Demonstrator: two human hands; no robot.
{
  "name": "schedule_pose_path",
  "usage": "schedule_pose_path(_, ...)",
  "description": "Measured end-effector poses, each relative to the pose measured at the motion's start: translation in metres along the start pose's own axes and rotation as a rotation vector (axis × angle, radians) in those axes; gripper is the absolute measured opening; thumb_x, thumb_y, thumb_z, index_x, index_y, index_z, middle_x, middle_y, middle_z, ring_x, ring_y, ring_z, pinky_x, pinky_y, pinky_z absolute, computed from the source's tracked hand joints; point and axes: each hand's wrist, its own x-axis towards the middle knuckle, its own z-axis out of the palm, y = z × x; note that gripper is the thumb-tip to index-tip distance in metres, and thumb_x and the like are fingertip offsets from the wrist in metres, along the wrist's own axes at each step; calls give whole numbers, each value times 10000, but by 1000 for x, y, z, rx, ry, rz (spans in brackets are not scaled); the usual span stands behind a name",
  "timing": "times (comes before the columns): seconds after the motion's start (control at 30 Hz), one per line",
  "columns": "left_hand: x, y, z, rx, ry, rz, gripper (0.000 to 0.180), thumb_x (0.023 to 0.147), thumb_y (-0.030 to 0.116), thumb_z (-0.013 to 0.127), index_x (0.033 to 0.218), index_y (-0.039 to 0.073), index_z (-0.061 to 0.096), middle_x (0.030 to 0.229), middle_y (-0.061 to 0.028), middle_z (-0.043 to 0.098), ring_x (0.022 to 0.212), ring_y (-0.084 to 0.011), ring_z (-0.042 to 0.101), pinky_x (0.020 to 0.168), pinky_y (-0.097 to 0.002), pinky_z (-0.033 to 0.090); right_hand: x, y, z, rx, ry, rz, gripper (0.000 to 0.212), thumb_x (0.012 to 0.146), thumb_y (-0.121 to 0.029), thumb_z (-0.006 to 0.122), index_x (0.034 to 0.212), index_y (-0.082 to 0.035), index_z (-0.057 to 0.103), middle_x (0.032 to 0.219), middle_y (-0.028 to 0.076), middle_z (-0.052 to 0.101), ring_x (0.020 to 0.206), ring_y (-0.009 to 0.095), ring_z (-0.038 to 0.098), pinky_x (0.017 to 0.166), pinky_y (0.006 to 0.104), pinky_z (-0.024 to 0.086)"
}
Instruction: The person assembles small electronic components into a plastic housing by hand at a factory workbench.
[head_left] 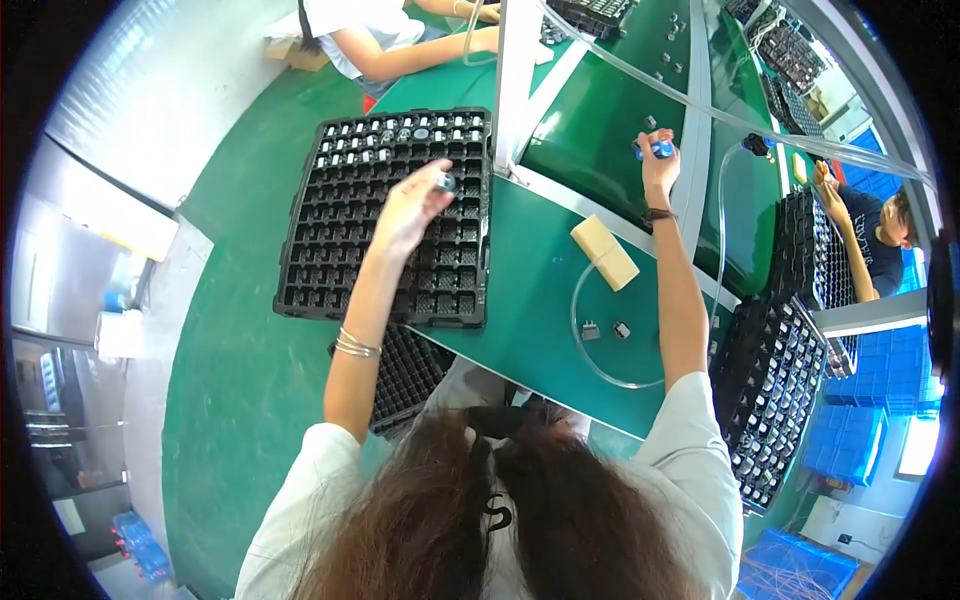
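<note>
Head view: I log the left hand (pixel 408 205) with fingertips closed on a small grey part (pixel 446 183), above the right side of the black tray (pixel 312 272). Right hand (pixel 659 168) grips a blue object (pixel 661 149) (kind unclear to me) over the green belt (pixel 595 120). Yellow block (pixel 605 252) lies on the bench (pixel 525 250).

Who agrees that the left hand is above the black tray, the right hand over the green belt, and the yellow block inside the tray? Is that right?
The yellow block isn't inside the black tray; the head view shows it lying on the green tabletop. The rest stands.
</note>
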Motion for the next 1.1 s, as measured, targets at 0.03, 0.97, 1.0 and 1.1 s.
schedule_pose_path(0.03, -12, -6, 7, -114, -57, -53, 261, 869, 148, 519, 1086, 10, 559, 887, -99, 617, 759, -121, 597, 727, -202, 525, -6, -22, -7, 206, -69, 54, 307, 718, -297, 707, 813, -30, 587, 775, 24, 590, 690, 152, 576, 627, 287, 456)
schedule_pose_path(0.97, -194, -35, 114, 9, -234, 56, 252, 791, 86, 630, 1018, -16, 592, 903, -61, 622, 838, -91, 563, 775, -225, 434, -252, -274, -177, 884, -366, 551, 279, 884, -256, 465, 1059, -40, 496, 974, 62, 583, 755, 87, 557, 615, 220, 459)
schedule_pose_path(1.0, -195, -35, 115, 8, -234, 55, 252, 791, 86, 630, 1018, -16, 592, 903, -61, 622, 838, -91, 563, 775, -225, 434, -254, -275, -178, 883, -347, 542, 276, 883, -254, 469, 1055, -41, 501, 976, 63, 583, 757, 85, 557, 615, 218, 459)
schedule_pose_path(1.1, -198, -35, 115, -5, -245, -3, 252, 788, 74, 631, 1017, -19, 586, 916, -64, 621, 854, -99, 564, 790, -232, 432, -258, -278, -179, 856, -292, 532, 257, 878, -254, 479, 1013, -42, 534, 910, 40, 593, 718, 64, 540, 577, 202, 431)
